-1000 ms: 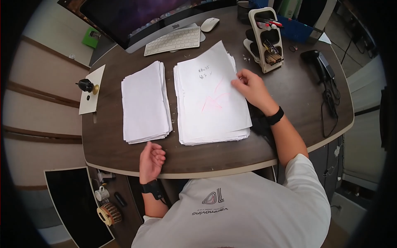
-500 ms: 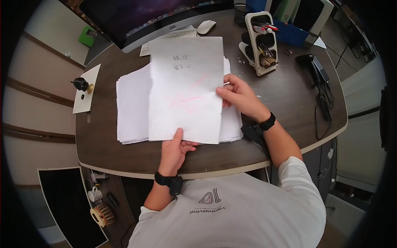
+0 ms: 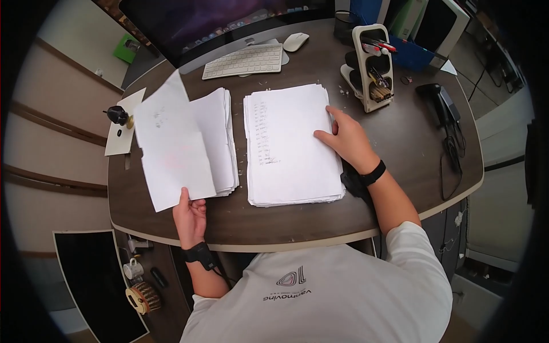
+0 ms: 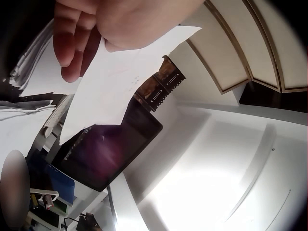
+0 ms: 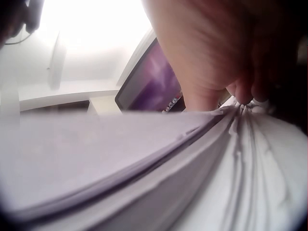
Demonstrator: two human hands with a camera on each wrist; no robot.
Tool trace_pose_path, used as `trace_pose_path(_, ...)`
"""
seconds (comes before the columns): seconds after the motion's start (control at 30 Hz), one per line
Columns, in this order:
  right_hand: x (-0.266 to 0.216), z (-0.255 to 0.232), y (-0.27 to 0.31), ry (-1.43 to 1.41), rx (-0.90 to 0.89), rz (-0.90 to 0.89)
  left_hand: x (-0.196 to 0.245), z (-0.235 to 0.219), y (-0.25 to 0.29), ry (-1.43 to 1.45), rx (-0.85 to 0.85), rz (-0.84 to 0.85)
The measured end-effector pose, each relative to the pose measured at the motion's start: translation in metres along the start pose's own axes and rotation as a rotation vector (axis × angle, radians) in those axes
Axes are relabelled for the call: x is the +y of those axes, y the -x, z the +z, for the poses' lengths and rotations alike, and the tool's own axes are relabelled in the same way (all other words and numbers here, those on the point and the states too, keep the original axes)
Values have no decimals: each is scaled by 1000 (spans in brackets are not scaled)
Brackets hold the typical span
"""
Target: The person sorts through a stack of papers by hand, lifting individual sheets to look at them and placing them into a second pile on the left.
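My left hand pinches a white sheet of paper by its lower edge, thumb on top. The sheet has faint handwriting and tilts over the left paper stack, covering much of it. In the left wrist view the sheet hangs from the hand, its fingers beside it. My right hand rests at the right edge of the right paper stack, thumb on top and index finger along the side. Handwritten lines run down that stack's top sheet. The right wrist view shows the layered page edges close up.
Behind the stacks are a keyboard, a mouse and a monitor. A pen holder stands back right, with a black corded device beyond it. A card with a small black object lies at the left edge.
The top sheet has come off the right stack and moved left, held by both hands midway, now by the left alone. The right hand is back at the right stack, where a different sheet shows.
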State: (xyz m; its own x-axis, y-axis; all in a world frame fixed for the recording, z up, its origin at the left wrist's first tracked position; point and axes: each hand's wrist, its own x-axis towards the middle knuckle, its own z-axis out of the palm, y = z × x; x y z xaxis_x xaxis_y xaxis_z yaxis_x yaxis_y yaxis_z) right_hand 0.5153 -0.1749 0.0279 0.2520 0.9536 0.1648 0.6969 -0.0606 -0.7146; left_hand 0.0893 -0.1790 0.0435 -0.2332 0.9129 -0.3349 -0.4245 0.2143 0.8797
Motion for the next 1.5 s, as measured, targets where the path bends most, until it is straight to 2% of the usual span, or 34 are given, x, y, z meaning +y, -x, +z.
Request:
trace_pose_path(0.03,-2,-1,-1,0,-4,-1,-1,-1,-3,-56,-8,-47)
trace_pose_path(0.1,-7,-6,-1,-1,-101,115,-6,1,-10,-113,-14,-92)
trace_pose_path(0.23,-7,-7,0,15,-70,69,-12,2,-20,-225,-61,-186)
trace_pose_path(0.37,-2,-6,1,-5,-66,31,-15,-3,-23,-227,-85,-189)
trace_pose_path(0.43,0,-8,0,-20,-77,30,-14,-2,-19,-253,-26,-185)
trace_pose_path(0.57,3,-8,0,-126,-78,79,-19,-15,10,-305,-22,-188)
trace_pose_path(0.67,2,-11,0,-158,-70,79,-27,-14,37,-446,-131,-223)
trace_pose_path(0.73,4,-6,-1,-155,-85,75,-31,-5,52,-528,-290,-274)
trace_pose_path(0.77,9,-2,-1,-104,-26,-28,-32,3,58,-547,-375,-322)
trace_pose_path(0.8,11,-1,-1,-48,35,-133,-34,10,62,-546,-372,-324)
trace_pose_path(0.83,8,-2,0,-45,33,-135,-37,18,65,-590,-488,-366)
trace_pose_path(0.87,3,-4,0,-121,10,-94,-39,26,67,-630,-607,-406)
trace_pose_path(0.9,0,-7,-1,-197,-10,-55,-41,36,68,-623,-609,-402)
trace_pose_path(0.93,3,-8,-5,-194,-9,-61,-41,45,69,-650,-698,-414)
trace_pose_path(1.0,11,-5,-9,-582,-47,34,-43,58,69,-675,-849,-431)
trace_pose_path(1.03,5,-5,-8,-584,-46,36,-44,66,70,-677,-849,-432)
trace_pose_path(1.1,-12,-10,-6,-978,-54,150,-47,83,75,-476,-803,-517)
trace_pose_path(1.17,-15,-13,-4,-985,-76,151,-57,90,73,-403,-794,-527)
trace_pose_path(1.27,-23,-15,-1,-1014,-122,166,-72,97,71,-199,-636,-454)
trace_pose_path(1.3,-25,-16,-1,-1028,-144,179,-74,96,71,-202,-634,-453)
trace_pose_path(1.37,-19,-15,-2,-1025,-174,150,-76,94,71,-207,-471,-350)
trace_pose_path(1.4,-16,-15,-3,-1019,-203,120,-75,93,70,-207,-472,-346)
trace_pose_path(1.47,-15,-18,-6,-1017,-161,132,-69,84,66,-192,-361,-206)
trace_pose_path(1.5,-14,-20,-6,-1013,-116,149,-63,78,63,-198,-363,-210)
